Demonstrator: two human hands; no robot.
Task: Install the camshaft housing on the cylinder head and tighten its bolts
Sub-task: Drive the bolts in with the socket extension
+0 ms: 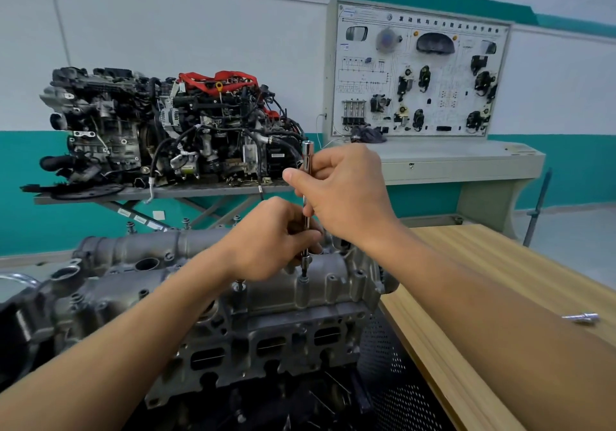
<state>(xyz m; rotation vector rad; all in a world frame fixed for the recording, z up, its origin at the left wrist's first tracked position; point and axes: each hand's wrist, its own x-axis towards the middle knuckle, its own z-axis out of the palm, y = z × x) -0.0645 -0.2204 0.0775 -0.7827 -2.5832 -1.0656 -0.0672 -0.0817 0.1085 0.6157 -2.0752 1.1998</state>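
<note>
The grey camshaft housing (pixel 333 280) lies on top of the cylinder head (pixel 266 334) in the middle of the view. A long chrome extension bar (pixel 307 154) stands upright with its tip on a bolt (pixel 304 277) near the housing's front edge. My right hand (pixel 343 194) grips the upper part of the bar. My left hand (pixel 266 240) pinches the bar's lower part just above the bolt. Another bolt (pixel 239 286) stands proud of the housing to the left.
A wooden bench (pixel 493 297) runs along the right, with a loose chrome socket piece (pixel 581 318) on it. Behind stand a complete engine on a metal stand (pixel 166 130) and a white training panel (pixel 420 70) on a grey cabinet. Black perforated mesh (pixel 393 374) lies below the head.
</note>
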